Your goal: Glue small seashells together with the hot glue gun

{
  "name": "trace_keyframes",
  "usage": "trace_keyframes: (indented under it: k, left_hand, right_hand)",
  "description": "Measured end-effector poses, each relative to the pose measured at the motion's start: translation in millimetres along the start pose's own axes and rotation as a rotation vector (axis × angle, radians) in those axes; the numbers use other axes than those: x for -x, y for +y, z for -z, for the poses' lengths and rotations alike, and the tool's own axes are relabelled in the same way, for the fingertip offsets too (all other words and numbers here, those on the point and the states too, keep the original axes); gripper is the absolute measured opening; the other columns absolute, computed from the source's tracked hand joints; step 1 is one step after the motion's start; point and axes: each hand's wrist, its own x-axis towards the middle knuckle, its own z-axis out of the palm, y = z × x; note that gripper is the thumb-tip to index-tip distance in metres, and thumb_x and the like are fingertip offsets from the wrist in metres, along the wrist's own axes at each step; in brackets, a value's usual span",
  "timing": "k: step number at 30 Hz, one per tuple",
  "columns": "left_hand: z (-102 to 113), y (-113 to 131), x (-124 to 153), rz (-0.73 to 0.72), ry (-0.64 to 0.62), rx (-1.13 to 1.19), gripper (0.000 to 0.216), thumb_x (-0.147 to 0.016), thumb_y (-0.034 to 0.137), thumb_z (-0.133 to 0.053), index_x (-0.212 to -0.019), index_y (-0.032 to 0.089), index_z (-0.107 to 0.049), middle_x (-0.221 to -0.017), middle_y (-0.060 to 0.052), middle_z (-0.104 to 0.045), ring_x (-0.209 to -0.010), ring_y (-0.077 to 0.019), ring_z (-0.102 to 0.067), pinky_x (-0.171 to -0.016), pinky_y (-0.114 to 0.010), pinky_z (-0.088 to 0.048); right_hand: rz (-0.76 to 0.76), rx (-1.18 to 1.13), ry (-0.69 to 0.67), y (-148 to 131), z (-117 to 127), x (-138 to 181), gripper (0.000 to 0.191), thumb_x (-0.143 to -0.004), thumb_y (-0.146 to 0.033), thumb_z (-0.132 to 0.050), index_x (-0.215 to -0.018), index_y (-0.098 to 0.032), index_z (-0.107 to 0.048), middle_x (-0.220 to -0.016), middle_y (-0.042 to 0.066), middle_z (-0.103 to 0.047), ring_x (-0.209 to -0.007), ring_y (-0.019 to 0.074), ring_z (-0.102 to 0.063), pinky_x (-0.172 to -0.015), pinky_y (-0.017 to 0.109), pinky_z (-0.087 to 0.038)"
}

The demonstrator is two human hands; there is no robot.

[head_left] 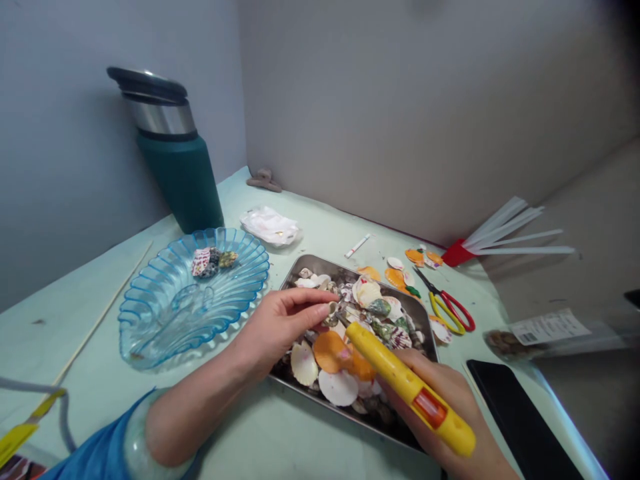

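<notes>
Over a metal tray [327,408] heaped with seashells, my left hand [280,323] pinches a small shell [332,313] between thumb and fingertips. My right hand [440,400] is wrapped round a yellow hot glue gun [400,377] with an orange-red part on its body. Its nozzle points at the small shell; whether they touch I cannot tell. Orange shell discs [330,351] and a white scallop shell [339,387] lie in the tray below the hands. The gun's handle and most right fingers are hidden.
To the left sits a blue shell-shaped dish [145,313] with several shells, before a green tumbler [185,180]. Red-and-yellow scissors [447,310], a red cup [456,253] of glue sticks and a black phone [520,413] are at right. A white packet [271,225] lies behind.
</notes>
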Motion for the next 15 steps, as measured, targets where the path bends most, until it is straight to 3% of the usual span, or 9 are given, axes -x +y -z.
trace_keyframes:
  k: [15]
  left_hand:
    - [-0.5, 0.2, -0.5, 0.007, -0.008, -0.024, 0.025, -0.072, 0.035, -0.073, -0.092, 0.021, -0.075, -0.089, -0.003, -0.071, -0.076, -0.0151, -0.062, -0.073, -0.026, -0.049]
  right_hand:
    - [-0.07, -0.042, -0.036, 0.1, 0.9, 2.7, 0.008, -0.085, -0.019, -0.058, -0.092, -0.021, -0.06, -0.073, -0.002, -0.066, -0.055, 0.0118, -0.061, -0.049, 0.02, -0.047]
